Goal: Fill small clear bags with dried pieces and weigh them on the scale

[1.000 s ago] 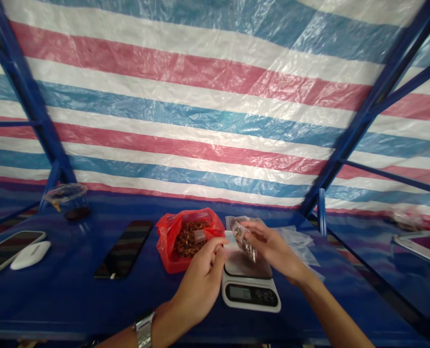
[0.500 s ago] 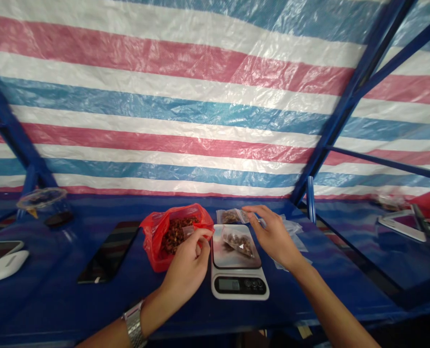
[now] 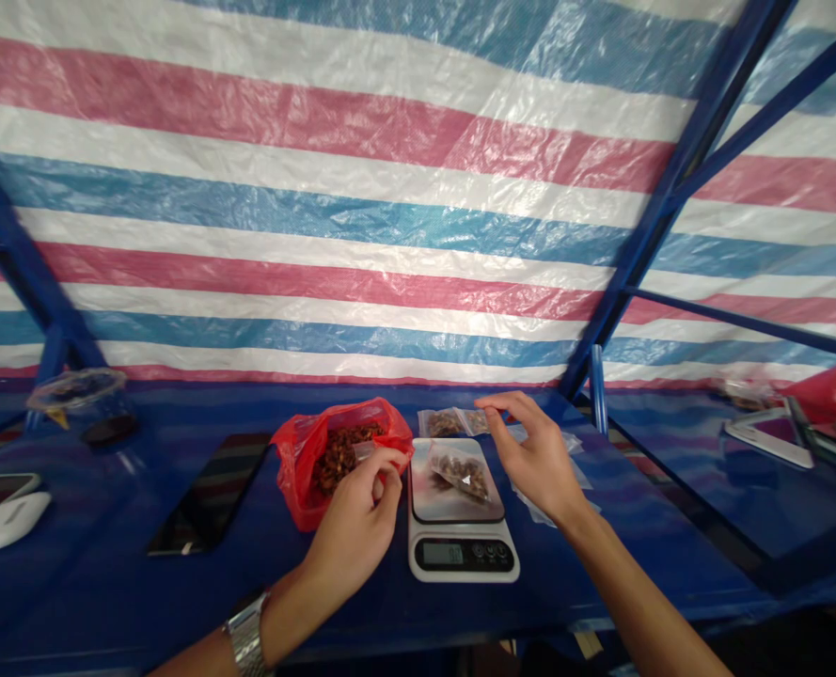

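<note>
A small clear zip bag of brown pieces (image 3: pixel 464 473) lies on the white kitchen scale (image 3: pixel 421 508), whose display is lit. My left hand (image 3: pixel 361 503) is closed at the right side of a red plastic bag (image 3: pixel 291 465) that holds loose reddish-brown dried pieces (image 3: pixel 339 459). A bit of clear plastic shows by its fingertips, but what they grip is unclear. Behind the scale, my right hand (image 3: pixel 537 456) pinches the edge of a small filled zip bag (image 3: pixel 474 422). Another filled zip bag (image 3: pixel 440 423) lies directly left of that one.
Clear plastic bags (image 3: pixel 537 508) lie partly under my right hand. To the left are a black phone (image 3: pixel 210 494), a white case (image 3: pixel 8 522) and a clear plastic container (image 3: pixel 79 390). Blue metal posts (image 3: pixel 622 273) and a striped tarp (image 3: pixel 319 207) stand behind the blue table (image 3: pixel 361 611).
The scale's reading has changed from zero to a higher number. My right hand has shifted slightly, and the zip bag at its fingertips shows more clearly. The left hand stays by the red bag.
</note>
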Demonstrator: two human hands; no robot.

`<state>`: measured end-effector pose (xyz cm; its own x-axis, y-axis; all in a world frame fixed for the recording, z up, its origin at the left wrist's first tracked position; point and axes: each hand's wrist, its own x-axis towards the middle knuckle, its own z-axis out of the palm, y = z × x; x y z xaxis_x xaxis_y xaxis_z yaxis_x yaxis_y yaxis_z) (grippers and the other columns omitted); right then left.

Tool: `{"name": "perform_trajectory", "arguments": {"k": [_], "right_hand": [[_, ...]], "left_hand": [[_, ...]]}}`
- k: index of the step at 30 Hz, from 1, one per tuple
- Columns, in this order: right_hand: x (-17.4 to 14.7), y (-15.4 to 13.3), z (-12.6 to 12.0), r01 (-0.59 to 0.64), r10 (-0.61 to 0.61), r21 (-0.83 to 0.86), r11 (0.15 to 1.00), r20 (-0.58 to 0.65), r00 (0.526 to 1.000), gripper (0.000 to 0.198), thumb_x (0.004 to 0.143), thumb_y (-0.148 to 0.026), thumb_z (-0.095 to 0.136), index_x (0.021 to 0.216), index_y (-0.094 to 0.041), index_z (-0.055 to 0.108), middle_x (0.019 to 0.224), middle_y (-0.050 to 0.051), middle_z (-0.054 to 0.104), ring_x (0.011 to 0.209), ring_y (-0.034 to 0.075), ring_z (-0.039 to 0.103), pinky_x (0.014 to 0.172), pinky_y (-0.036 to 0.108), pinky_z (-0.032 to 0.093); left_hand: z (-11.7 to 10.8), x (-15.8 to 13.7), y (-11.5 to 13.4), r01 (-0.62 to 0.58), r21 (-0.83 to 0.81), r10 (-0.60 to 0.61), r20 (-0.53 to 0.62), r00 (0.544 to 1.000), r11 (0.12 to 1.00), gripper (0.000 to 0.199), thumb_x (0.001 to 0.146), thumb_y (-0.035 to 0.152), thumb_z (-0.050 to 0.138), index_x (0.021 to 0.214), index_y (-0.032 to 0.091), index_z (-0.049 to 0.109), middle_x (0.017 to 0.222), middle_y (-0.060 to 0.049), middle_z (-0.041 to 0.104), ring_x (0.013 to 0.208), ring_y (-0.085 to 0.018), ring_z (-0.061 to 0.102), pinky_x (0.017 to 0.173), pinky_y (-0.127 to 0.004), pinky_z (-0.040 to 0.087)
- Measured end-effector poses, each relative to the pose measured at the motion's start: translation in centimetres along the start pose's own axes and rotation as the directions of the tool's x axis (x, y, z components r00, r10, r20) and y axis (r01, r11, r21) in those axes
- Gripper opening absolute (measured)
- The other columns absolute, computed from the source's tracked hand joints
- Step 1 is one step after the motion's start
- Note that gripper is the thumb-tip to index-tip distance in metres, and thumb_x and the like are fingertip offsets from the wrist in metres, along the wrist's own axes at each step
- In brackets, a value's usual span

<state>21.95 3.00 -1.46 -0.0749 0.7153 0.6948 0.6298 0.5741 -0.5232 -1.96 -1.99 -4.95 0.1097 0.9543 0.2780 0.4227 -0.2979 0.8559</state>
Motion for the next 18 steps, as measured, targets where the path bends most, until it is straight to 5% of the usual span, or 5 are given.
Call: {"name": "perform_trajectory", "arguments": {"k": [8, 14, 18], "right_hand": [[-0.1, 0.0, 0.3, 0.049, -0.039, -0.048, 0.998, 0.188, 0.981, 0.021, 0.1, -0.032, 0.055, 0.107, -0.025, 0.073, 0.105, 0.006, 0.074, 0.102, 0.024, 0.066, 0.092, 0.039, 0.051], [-0.9, 0.1, 0.6, 0.095, 0.004, -0.211, 0.973, 0.426, 0.905, 0.032, 0.091, -0.037, 0.07, 0.121, -0.025, 0.071, 0.123, 0.01, 0.073, 0.12, 0.03, 0.063, 0.109, 0.05, 0.042], [-1.0, 0.3, 1.0, 0.069, 0.054, -0.226, 0.972, 0.5, 0.865, 0.026, 0.084, -0.032, 0.076, 0.108, -0.024, 0.075, 0.108, 0.008, 0.076, 0.108, 0.029, 0.068, 0.101, 0.046, 0.047]], "left_hand": [[-0.4, -0.1, -0.3, -0.013, 0.002, 0.013, -0.033, 0.999, 1.0, 0.022, 0.098, 0.027, 0.045, 0.105, 0.022, 0.065, 0.1, -0.005, 0.072, 0.086, -0.019, 0.064, 0.076, -0.03, 0.046], [-0.4, -0.3, -0.3, -0.023, -0.005, 0.023, -0.022, 1.0, 1.0, 0.022, 0.099, 0.027, 0.044, 0.104, 0.022, 0.065, 0.098, -0.004, 0.071, 0.087, -0.019, 0.064, 0.079, -0.03, 0.045], [0.1, -1.1, 0.3, 0.002, -0.012, -0.002, 0.027, 1.0, 1.0, 0.022, 0.098, 0.028, 0.045, 0.106, 0.022, 0.066, 0.086, -0.002, 0.068, 0.077, -0.018, 0.061, 0.074, -0.029, 0.044]]}}
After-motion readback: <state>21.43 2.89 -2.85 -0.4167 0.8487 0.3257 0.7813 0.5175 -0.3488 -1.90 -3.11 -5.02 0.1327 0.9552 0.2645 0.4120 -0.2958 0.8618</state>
